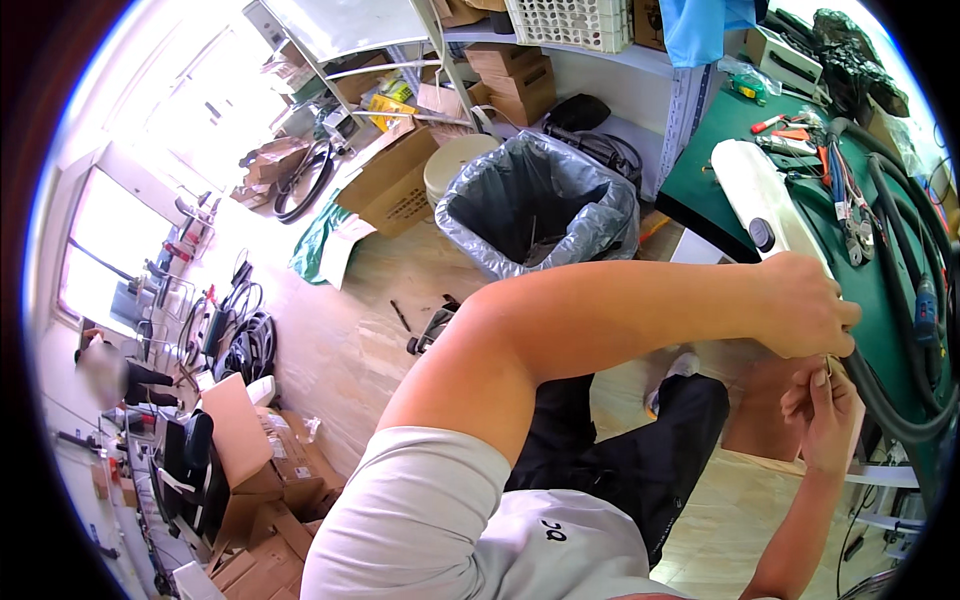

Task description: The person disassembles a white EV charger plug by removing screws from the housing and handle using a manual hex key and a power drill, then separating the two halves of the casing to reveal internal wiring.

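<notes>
A long white casing (765, 200) with a dark oval part (762, 236) lies over the edge of the green table (710, 150). My left hand (803, 305) is curled closed at the near end of the casing and covers it. What its fingers grip is hidden. Just below, my right hand (822, 408) is turned up with thumb and fingertips pinched together. A small thin piece (828, 368) shows at those fingertips, close under the left hand; its kind is too small to tell. A thick black cable (885, 405) passes right beside both hands.
Pliers (858, 235) and other hand tools lie on the table, beside looped black hose with a blue connector (926, 310). A bin with a grey liner (535, 205) stands left of the table. Cardboard boxes (275, 530) and coiled cables (250, 345) crowd the left. Another person (125, 375) is far left.
</notes>
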`<state>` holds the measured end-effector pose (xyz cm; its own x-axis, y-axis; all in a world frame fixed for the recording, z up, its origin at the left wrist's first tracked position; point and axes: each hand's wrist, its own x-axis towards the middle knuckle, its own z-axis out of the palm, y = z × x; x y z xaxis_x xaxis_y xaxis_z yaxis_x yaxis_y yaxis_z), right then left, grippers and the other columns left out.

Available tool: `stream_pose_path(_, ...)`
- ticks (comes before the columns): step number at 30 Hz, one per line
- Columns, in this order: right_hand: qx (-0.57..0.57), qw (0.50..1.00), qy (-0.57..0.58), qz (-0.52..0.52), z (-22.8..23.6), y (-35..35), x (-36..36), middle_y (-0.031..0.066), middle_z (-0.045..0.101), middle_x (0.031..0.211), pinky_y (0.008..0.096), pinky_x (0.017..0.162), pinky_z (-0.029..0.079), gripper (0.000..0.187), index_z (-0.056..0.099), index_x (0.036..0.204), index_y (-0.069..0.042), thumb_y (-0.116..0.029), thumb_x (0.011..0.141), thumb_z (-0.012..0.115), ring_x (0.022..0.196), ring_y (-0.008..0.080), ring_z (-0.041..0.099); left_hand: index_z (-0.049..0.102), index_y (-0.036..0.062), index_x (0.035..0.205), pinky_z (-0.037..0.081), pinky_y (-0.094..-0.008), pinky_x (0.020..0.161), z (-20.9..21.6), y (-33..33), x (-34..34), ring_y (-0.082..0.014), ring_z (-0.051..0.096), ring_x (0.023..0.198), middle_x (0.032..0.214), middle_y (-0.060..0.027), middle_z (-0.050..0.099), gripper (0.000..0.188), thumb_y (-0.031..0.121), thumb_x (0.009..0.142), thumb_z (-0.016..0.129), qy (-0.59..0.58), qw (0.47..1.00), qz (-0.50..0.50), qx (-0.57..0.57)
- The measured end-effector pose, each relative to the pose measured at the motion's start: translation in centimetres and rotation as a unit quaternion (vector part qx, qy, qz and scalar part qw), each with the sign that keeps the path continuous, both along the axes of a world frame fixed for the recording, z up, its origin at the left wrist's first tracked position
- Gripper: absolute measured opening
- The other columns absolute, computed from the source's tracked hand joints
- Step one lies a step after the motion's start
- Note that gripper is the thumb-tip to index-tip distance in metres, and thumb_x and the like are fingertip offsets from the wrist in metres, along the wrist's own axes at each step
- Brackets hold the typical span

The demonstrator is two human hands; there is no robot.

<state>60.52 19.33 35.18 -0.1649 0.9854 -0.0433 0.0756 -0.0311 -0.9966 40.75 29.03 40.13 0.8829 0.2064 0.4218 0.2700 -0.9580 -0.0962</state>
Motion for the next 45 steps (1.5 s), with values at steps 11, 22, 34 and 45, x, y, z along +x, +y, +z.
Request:
stream_pose_path(11, 0.088, 0.981, -0.072, -0.160, -0.2, -0.6, -1.3, 0.0067, 0.064, 0.077, 0.0220, 0.055, 0.045, 0.033, 0.061, 0.115, 0.000, -0.029, 0.103, 0.050, 0.063, 0.0094, 0.057, 0.069, 0.0234, 0.102, 0.057, -0.0380, 0.075, 0.5, -0.3, -0.2, -0.0217, 0.064, 0.104, 0.113, -0.0004, 0.058, 0.019, 0.026, 0.087, 0.057, 0.062, 0.997, 0.033, -0.021)
stream_pose_path(22, -0.092, 0.985, 0.122, -0.079, 0.8, 0.6, 0.4, 0.0064, 0.067, 0.076, 0.0207, 0.049, 0.046, 0.031, 0.064, 0.097, 0.000, -0.029, 0.102, 0.054, 0.057, 0.0085, 0.059, 0.066, 0.0121, 0.082, 0.055, -0.0323, 0.063, -0.2, 0.3, 0.6, -0.0165, 0.066, 0.086, 0.106, 0.0028, 0.059, 0.010, 0.022, 0.081, 0.066, -0.042, 0.999, 0.012, 0.014)
stream_pose_path(34, 0.047, 0.983, -0.172, -0.029, 4.2, 2.1, 0.0, 0.0061, 0.067, 0.076, 0.0260, 0.062, 0.046, 0.017, 0.066, 0.093, 0.004, -0.012, 0.095, 0.060, 0.066, 0.0104, 0.057, 0.060, 0.0178, 0.115, 0.049, -0.0365, 0.085, -1.8, -0.7, -0.1, -0.0207, 0.063, 0.098, 0.117, 0.0005, 0.060, 0.047, 0.028, 0.072, 0.077, -0.150, 0.985, 0.065, 0.045)
stream_pose_path(45, 0.259, 0.808, -0.518, -0.105, 5.9, 1.3, -2.4, 0.0095, 0.068, 0.078, 0.0408, 0.070, 0.048, 0.008, 0.068, 0.088, -0.005, -0.012, 0.086, 0.065, 0.077, 0.0299, 0.061, 0.055, 0.0121, 0.128, 0.030, -0.0493, 0.112, -4.9, -4.4, -1.4, -0.0306, 0.042, 0.133, 0.135, -0.0076, 0.051, 0.060, 0.027, 0.075, 0.079, -0.311, 0.933, 0.183, -0.012)
